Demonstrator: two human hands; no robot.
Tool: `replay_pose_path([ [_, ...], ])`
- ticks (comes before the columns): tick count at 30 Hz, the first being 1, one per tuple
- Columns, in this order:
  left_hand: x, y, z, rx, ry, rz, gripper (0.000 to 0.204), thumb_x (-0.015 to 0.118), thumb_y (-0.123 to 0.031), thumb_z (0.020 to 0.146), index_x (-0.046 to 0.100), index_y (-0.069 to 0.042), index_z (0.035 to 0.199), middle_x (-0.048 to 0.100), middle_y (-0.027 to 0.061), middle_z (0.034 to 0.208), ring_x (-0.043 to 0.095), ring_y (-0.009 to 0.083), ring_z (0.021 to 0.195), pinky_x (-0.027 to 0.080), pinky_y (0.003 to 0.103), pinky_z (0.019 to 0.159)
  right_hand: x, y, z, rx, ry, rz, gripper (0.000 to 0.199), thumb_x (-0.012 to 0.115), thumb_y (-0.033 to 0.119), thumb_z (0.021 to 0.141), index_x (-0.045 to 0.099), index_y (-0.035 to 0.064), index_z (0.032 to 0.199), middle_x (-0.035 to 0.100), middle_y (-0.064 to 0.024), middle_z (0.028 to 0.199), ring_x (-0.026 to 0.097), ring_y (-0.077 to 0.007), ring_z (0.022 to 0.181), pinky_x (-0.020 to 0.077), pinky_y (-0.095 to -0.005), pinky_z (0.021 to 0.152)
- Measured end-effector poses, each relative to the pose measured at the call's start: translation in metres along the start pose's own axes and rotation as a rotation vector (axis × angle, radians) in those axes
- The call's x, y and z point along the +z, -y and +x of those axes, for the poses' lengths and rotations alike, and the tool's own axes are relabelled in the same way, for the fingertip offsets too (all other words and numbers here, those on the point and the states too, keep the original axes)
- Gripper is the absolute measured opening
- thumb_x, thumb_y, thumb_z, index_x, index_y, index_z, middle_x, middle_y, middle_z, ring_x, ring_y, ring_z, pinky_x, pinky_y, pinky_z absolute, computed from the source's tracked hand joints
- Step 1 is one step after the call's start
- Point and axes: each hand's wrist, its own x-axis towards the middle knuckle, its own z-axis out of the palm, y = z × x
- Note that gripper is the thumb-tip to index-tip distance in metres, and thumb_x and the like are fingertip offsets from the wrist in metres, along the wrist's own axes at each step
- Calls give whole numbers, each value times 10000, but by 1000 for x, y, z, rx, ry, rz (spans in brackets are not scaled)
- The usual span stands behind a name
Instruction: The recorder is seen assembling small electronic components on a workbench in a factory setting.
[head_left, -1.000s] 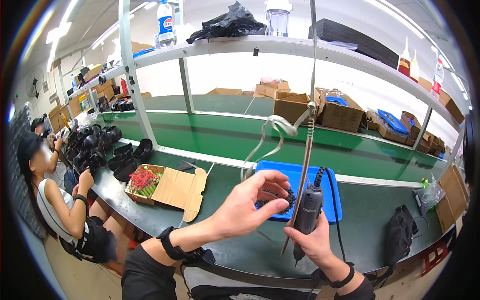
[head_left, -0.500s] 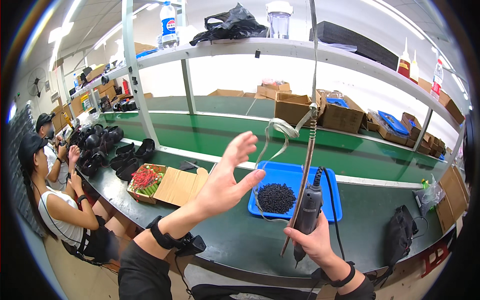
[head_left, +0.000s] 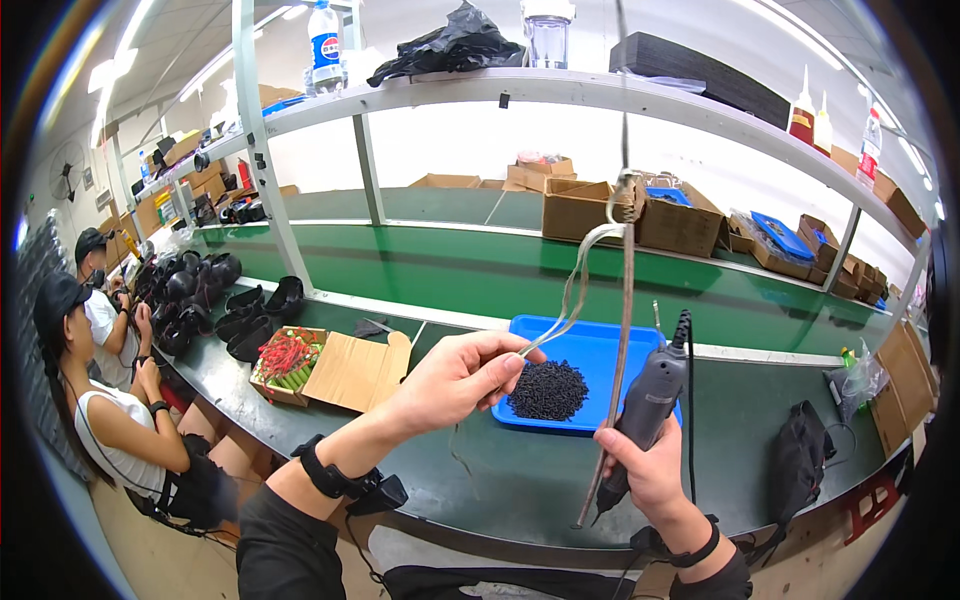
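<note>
1. Head view, centre: left hand pinches the pale strap that hangs from up top; the strap runs up and right from its fingers.
2. Lower right: right hand clamped on the grey power tool, long axis upright w/ slight tilt, tip down.
3. Blue tray w/ black bits sits just behind both hands.
4. Vs 0.5 s ago: left hand was spread open, now closed on the strap.

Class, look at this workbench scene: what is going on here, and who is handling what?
A person at a green workbench holds a grey handheld power tool in the right hand, tip pointing down. The left hand pinches a pale strap that hangs from above. Behind them, a blue tray holds a pile of small black pieces. Two other people sit to the left.
</note>
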Motion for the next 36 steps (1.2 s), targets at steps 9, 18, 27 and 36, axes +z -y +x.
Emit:
replay_pose_path([
  [9,1,9,-1,7,-40,-14,255,495,-195,990,588,-12,1143,533,-25,751,492,34,630,412,188,560,-6,-3,1,58,20,64,273,717,24,770,502,18,937,627,-108,766,573,-128,549,489,-271,456],
  [18,3,0,0,55,-74,-25,227,450,-164,1001,541,1,1125,532,19,756,521,91,636,457,236,580,-9,-8,-4,124,25,120,287,691,-46,766,498,24,965,567,-52,762,552,-129,523,453,-254,450],
  [27,2,-1,-1,77,-98,-65,241,484,-189,994,549,8,1115,541,0,763,516,52,629,446,200,560,-20,-20,-3,227,31,193,279,685,15,811,492,-1,1011,610,-108,800,570,-132,576,485,-277,456],
  [36,0,2,-3,74,-99,-79,233,488,-172,990,543,13,1121,543,0,769,521,56,643,456,205,566,-18,-53,-15,353,88,31,240,710,4,790,516,0,932,607,-90,758,586,-151,548,491,-291,462],
])
